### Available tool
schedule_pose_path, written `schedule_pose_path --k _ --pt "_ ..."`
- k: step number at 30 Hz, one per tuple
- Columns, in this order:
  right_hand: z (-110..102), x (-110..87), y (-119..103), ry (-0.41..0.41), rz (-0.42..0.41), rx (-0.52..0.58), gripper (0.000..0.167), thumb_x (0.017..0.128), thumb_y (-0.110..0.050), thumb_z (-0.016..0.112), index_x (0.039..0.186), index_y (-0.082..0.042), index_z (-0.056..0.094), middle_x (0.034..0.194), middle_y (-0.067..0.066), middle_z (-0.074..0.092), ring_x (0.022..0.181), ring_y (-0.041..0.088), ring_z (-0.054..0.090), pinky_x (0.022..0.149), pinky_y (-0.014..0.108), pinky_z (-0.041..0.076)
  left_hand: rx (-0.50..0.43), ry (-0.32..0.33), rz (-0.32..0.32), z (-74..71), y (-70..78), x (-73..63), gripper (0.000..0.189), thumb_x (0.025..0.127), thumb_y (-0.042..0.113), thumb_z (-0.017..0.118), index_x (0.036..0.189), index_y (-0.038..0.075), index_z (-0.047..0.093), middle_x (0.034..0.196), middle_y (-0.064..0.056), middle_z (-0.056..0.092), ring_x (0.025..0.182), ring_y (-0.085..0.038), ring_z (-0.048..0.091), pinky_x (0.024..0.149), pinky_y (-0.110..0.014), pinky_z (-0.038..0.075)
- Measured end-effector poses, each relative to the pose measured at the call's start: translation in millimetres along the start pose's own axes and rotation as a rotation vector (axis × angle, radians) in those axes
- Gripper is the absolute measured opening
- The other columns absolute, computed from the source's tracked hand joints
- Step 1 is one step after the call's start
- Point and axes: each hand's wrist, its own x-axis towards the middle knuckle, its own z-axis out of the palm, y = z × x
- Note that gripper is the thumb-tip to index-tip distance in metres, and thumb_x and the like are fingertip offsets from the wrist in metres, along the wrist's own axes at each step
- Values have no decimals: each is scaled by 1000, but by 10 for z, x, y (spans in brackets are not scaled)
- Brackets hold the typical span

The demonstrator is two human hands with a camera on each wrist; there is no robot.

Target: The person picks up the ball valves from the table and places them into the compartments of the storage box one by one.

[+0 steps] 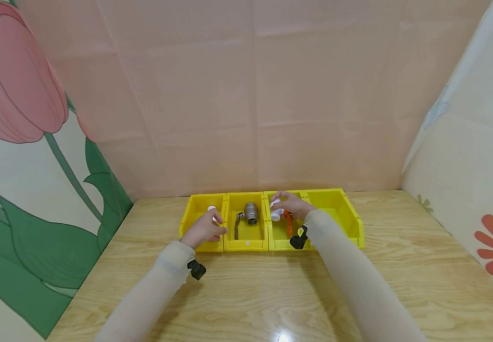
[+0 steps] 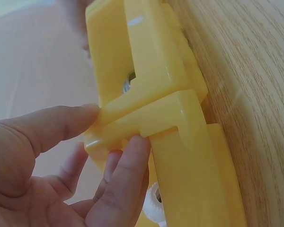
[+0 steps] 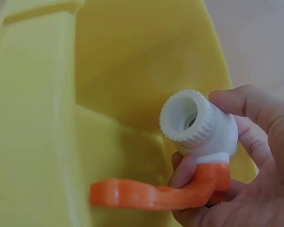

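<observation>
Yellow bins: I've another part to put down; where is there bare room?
Free: the table between the sleeves, in front of the bins; visible floor of the rightmost bin, right of the right hand. Crowded: leftmost bin, white piece inside, left hand at it; second bin, with a metal valve; third bin, where the right hand holds a white valve.

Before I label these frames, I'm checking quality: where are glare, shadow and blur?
Head: white glare, soft shadows on the pale wooden table; left wrist: hazy, right hand blurred at top; right wrist: shadow inside the yellow plastic bin, orange-handled white ribbed valve fairly sharp.
</observation>
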Motion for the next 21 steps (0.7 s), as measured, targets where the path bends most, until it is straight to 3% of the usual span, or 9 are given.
schedule_pose_path --k 2,4,6,7,10,16,21 --pt "-318 -107 -14 42 47 -101 83 94 14 16 153 -40 -7 161 -6 17 131 18 49 75 38 57 -1 1 5 3 0 0 28 89 9 69 103 5 46 87 -10 57 68 -20 57 69 -33 54" --pt "-474 -141 15 34 48 -92 84 93 14 18 153 -40 -7 162 -5 14 133 19 47 74 38 57 -4 1 8 4 -1 0 27 89 9 69 103 5 46 87 -10 57 68 -20 56 69 -33 54" --pt "-435 -133 28 39 31 -74 85 92 15 16 153 -39 -6 161 -4 17 132 20 48 76 39 57 -4 2 8 4 -1 1 27 89 10 69 103 5 46 87 -10 57 67 -20 56 68 -33 54" --pt "-341 -115 12 64 37 -100 84 91 16 10 153 -39 -7 161 -6 18 129 18 51 75 40 57 -4 1 8 4 -3 1 27 89 10 69 103 5 46 87 -10 57 67 -20 56 68 -32 54" --pt "-177 -89 -25 92 59 -186 84 91 15 7 153 -40 -7 161 -8 19 127 14 52 76 37 57 -3 2 8 4 -9 3 27 89 10 69 103 4 46 88 -10 56 68 -20 56 68 -32 54" --pt "30 -64 -120 164 128 -357 79 95 10 11 154 -40 -5 162 -7 10 124 7 53 80 37 57 -10 1 12 7 -14 0 28 89 9 69 103 4 46 88 -11 56 69 -20 57 69 -33 54" --pt "-1 -73 -134 176 122 -292 78 97 9 14 154 -40 -3 162 -6 10 124 11 54 80 45 56 -1 4 5 8 -2 -1 28 89 10 69 103 5 46 87 -10 56 68 -20 56 68 -33 54"
